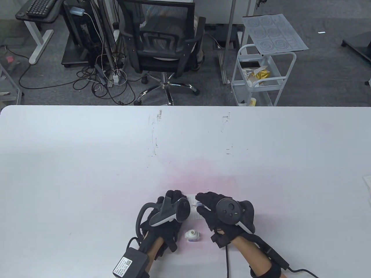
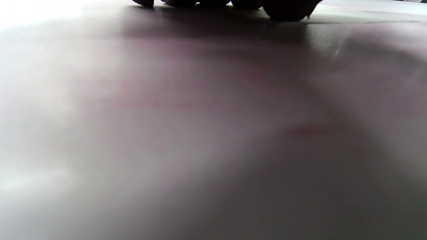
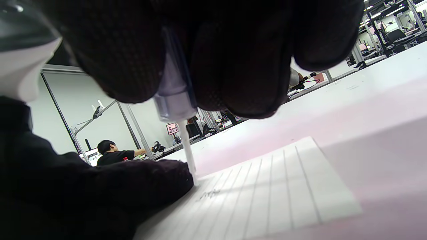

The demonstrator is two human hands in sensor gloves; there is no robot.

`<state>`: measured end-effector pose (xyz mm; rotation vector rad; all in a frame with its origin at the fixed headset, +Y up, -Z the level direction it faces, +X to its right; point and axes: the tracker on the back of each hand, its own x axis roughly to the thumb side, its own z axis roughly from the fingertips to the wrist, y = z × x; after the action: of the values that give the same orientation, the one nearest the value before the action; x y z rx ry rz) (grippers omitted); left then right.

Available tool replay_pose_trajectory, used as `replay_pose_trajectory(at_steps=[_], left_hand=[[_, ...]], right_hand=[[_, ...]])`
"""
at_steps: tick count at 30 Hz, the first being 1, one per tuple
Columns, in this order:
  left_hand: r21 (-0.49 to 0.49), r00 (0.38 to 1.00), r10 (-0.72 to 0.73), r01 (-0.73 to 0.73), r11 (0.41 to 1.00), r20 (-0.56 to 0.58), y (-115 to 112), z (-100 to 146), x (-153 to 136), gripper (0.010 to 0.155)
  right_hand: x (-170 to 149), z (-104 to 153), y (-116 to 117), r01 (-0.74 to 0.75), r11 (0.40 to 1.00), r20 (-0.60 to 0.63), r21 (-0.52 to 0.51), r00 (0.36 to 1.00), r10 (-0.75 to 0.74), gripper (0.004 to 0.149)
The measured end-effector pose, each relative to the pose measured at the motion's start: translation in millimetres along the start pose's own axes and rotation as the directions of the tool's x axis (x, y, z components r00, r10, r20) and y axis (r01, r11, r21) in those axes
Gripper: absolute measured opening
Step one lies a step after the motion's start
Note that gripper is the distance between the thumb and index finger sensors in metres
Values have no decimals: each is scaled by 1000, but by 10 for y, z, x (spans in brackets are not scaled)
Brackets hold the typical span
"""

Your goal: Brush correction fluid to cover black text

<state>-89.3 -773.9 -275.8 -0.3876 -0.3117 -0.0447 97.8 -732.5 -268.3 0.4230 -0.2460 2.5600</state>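
A small lined paper [image 1: 194, 207] lies on the white table between my hands; it shows larger in the right wrist view [image 3: 267, 196], with a short black scribble [image 3: 207, 194] near its left side. My right hand [image 1: 209, 207] pinches the clear cap of the correction fluid brush [image 3: 175, 100]; its thin white stem [image 3: 187, 151] reaches down to the paper just left of the scribble. My left hand [image 1: 171, 207] rests on the paper's left edge, its fingers [image 3: 146, 181] beside the brush tip. The open white fluid bottle [image 1: 191, 235] stands on the table just in front of the paper.
The white table [image 1: 87, 162] spreads wide all round, with faint scuff marks toward the far edge. A paper edge [image 1: 367, 182] shows at the right border. Beyond the table stand an office chair [image 1: 162, 43] and a white trolley [image 1: 262, 75]. The left wrist view shows only blurred tabletop.
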Motion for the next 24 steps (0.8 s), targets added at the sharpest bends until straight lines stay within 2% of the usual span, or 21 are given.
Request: replay_pose_trajectory(at_steps=[24], left_hand=[[-5,1000,-4,4,1000,-4,2,1,2,63]], right_hand=[[-24,-13,2,-41,997,0,64,999,41,46]])
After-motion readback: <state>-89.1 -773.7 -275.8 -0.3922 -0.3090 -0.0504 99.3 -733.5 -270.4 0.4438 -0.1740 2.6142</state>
